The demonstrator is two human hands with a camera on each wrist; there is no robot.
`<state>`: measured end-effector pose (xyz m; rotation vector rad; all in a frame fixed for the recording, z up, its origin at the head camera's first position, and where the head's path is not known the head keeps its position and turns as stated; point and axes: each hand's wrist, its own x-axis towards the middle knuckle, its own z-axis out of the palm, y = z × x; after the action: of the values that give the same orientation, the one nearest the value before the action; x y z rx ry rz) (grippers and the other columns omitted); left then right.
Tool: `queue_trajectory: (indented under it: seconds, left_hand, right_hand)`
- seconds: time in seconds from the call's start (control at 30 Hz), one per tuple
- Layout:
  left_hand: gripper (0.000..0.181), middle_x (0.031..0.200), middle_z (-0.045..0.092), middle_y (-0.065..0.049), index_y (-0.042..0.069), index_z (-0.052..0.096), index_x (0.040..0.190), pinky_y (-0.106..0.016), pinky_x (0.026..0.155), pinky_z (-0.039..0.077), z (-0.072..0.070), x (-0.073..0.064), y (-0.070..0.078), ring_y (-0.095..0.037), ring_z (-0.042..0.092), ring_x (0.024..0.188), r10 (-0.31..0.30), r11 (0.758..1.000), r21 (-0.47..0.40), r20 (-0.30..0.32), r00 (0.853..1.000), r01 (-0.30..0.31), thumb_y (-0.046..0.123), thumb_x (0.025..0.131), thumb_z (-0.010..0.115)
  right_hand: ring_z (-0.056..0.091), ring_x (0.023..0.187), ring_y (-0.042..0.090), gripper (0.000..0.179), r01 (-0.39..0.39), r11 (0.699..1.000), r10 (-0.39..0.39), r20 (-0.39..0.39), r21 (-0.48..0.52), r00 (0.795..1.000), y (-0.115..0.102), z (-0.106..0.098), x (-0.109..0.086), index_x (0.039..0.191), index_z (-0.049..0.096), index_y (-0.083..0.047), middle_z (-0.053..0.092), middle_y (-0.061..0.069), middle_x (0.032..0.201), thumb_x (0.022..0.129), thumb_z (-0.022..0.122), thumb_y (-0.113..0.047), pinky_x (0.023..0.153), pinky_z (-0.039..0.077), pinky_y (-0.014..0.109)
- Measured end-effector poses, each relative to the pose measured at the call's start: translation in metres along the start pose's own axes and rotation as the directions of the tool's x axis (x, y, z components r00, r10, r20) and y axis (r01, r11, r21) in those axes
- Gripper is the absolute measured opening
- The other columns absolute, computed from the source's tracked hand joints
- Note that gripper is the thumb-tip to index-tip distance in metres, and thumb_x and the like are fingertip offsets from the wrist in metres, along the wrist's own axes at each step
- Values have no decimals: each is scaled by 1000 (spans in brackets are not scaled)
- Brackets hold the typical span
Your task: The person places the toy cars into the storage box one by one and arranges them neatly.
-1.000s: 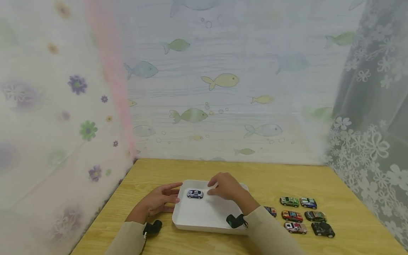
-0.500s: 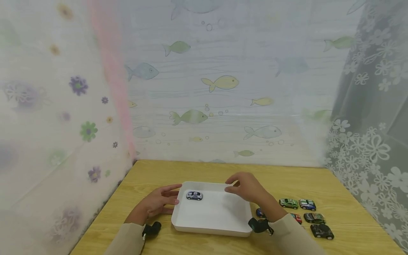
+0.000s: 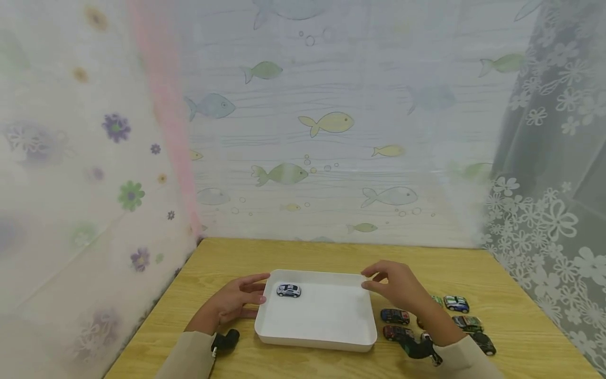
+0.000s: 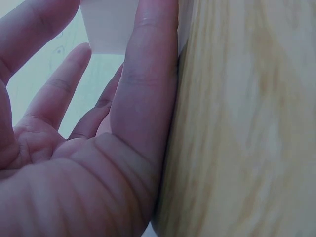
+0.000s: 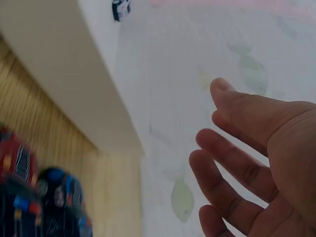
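Note:
A white tray (image 3: 326, 321) sits on the table, with one white-and-dark toy car (image 3: 289, 290) in its far left part. My left hand (image 3: 232, 301) rests at the tray's left side, its fingertips against the wall; the left wrist view shows its fingers (image 4: 143, 79) extended beside the tray. Over by the far right corner is my right hand (image 3: 396, 287), its fingers loosely bent and holding nothing. In the right wrist view that hand (image 5: 261, 163) is apart from the tray wall (image 5: 64, 74).
Several toy cars stand right of the tray, including a dark blue one (image 3: 395, 316), a dark red one (image 3: 397, 332) and a white-and-blue one (image 3: 456, 303). My right forearm partly hides others. Patterned cloth (image 3: 303, 131) hangs behind the wooden table (image 3: 236, 258).
My right hand has moved right, from over the tray near the toy car to the far right corner. The car in the tray and my left hand have stayed in place.

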<state>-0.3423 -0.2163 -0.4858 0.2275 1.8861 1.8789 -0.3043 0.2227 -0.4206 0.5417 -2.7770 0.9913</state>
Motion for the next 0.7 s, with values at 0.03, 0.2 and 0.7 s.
queue_trajectory:
  seconds: [0.03, 0.2, 0.7]
  left_hand:
    - [77, 162, 37, -26, 18, 40, 161, -54, 94, 60, 0, 0, 0, -31, 63, 126, 1, 1000, -1, -2, 1000, -1, 8, 94, 76]
    - [77, 162, 37, -26, 18, 40, 161, -54, 94, 60, -1, -3, -1, -31, 63, 126, 4, 1000, -3, -7, 1000, -4, 8, 94, 76]
    - [76, 163, 37, -25, 18, 38, 162, -52, 95, 60, 0, -3, 0, -31, 61, 129, 7, 1000, 3, 12, 1000, -7, 8, 96, 74]
  right_hand:
    - [70, 97, 14, 29, 2, 1000, -2, -6, 4, 1000, 3, -2, -3, 118, 77, -18, 74, -3, 117, 92, 79, -31, 81, 61, 37]
    - [69, 96, 12, 27, 9, 1000, -9, -30, -2, 1000, 19, -7, -13, 116, 78, -25, 74, -4, 114, 92, 79, -36, 82, 59, 38]
    - [59, 92, 6, 30, -58, 998, 58, -30, -17, 998, 59, -20, -48, 114, 81, -24, 71, -11, 110, 88, 82, -40, 70, 52, 27]
